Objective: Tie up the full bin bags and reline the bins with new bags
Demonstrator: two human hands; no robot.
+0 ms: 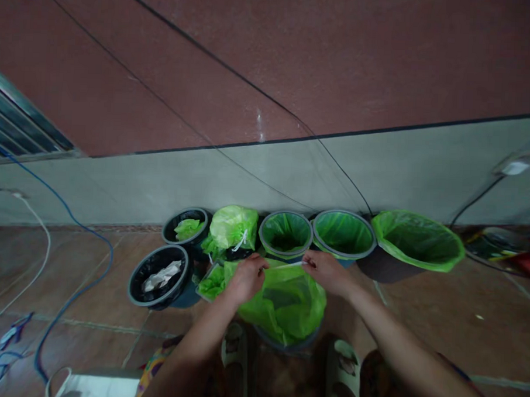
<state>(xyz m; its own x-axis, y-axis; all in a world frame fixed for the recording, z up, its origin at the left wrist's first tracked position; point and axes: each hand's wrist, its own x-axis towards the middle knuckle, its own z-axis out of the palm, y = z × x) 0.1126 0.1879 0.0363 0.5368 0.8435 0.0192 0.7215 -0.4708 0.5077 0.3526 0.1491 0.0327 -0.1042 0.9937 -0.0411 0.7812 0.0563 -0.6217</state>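
The wall fills the upper half of the head view: red-brown above, a pale grey band below. A tiled brown floor runs under it.

Five bins stand in a row along the base of the wall.
- The largest bin, far right, carries a loose green liner.
- Two grey-rimmed bins sit beside it, both lined in green.
- A tied green sack tops the next bin.
- A black bin at the left end holds a green scrap.
- In front of that one, a second black bin holds crumpled white paper.

The green bag sits in a bin at the person's feet, in front of the row and between two sandals. Its mouth is raised toward the hands.

Hand states:
- The left hand is curled closed on the bag's upper edge, at its left corner.
- The right hand is closed in a pinch on the white drawstring, at the bag's right corner.
- The drawstring runs taut between the two hands, across the bag's mouth.

A blue cable and a white cable trail across the floor at left.
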